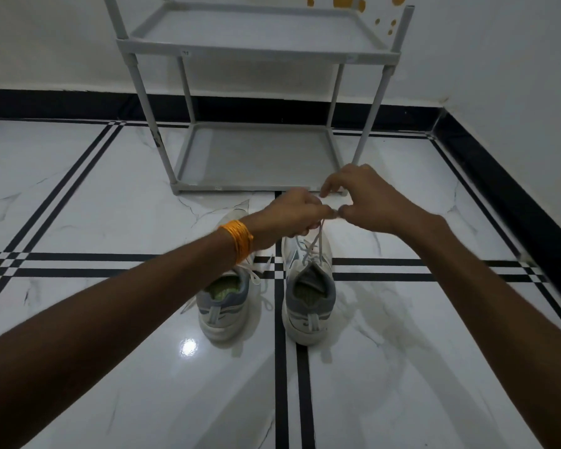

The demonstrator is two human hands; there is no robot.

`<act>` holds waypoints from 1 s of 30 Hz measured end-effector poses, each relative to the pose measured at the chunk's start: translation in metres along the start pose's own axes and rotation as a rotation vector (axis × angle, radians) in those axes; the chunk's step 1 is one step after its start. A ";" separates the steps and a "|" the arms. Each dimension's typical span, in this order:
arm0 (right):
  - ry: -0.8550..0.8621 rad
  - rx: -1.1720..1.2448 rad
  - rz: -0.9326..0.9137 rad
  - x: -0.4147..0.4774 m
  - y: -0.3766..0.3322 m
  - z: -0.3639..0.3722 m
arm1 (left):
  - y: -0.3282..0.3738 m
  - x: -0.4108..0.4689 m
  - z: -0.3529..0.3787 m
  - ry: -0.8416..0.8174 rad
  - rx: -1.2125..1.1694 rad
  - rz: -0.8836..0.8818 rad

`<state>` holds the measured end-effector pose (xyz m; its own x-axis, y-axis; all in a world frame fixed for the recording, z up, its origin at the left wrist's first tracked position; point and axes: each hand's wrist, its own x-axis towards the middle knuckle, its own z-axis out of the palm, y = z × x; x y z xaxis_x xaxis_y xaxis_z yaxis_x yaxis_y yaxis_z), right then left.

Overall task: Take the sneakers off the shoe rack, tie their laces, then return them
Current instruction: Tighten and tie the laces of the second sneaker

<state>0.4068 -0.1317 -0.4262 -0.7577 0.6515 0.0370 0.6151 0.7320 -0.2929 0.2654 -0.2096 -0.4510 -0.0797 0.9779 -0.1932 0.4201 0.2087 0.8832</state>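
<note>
Both sneakers stand on the floor (110, 196) in front of the shoe rack (256, 50), heels toward the camera, toes toward the rack; both rack shelves are bare. Right sneaker (308, 296) is the one in work: its laces (316, 241) rise from the eyelets up and slightly away from the person to a point above the forefoot, where the two hands meet. Left hand (289, 215) and right hand (366, 199) come together fingertip to fingertip; each grip is pinched closed on a strand of the lace, left thumb and forefinger touching those of the right. What exactly lies between the fingertips (a loop, a crossing, or the bare ends) is too small to make out. Key relation: the pinch point sits directly over the long axis of the right sneaker, which runs heel-to-toe away from the camera, and the strands hang taut between shoe and hands, nearly along that axis. Judgement: the knot is being formed, not finished; any tightening would call for the hands to part sideways, across the shoe's axis, left hand to the left and right hand to the right. Left sneaker (225, 299) lies just beside the right one, under the left forearm, partly hidden by it; its loose lace (261, 280) trails on the floor toward the gap between the shoes, so it appears untied. An orange thread band (238, 238) circles the left wrist. Risk noted: the left forearm passes close over the left sneaker and could catch its stray lace. Returning the pair to the rack is not yet begun.
</note>
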 end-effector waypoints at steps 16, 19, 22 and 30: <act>0.099 1.076 0.202 -0.013 -0.019 -0.026 | 0.002 -0.007 -0.018 -0.028 0.003 0.067; 0.109 1.172 0.168 -0.008 -0.034 -0.035 | 0.000 -0.002 0.004 0.189 0.289 0.261; 0.170 1.371 0.170 -0.004 -0.038 -0.038 | -0.008 0.004 0.016 0.437 0.352 0.387; 0.386 1.894 0.542 0.006 -0.007 0.005 | -0.025 -0.002 0.009 0.627 0.538 0.668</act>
<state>0.3966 -0.1342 -0.4284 -0.3707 0.8804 -0.2958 -0.4407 -0.4471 -0.7784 0.2627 -0.2167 -0.4766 -0.0726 0.7551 0.6516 0.8830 -0.2552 0.3941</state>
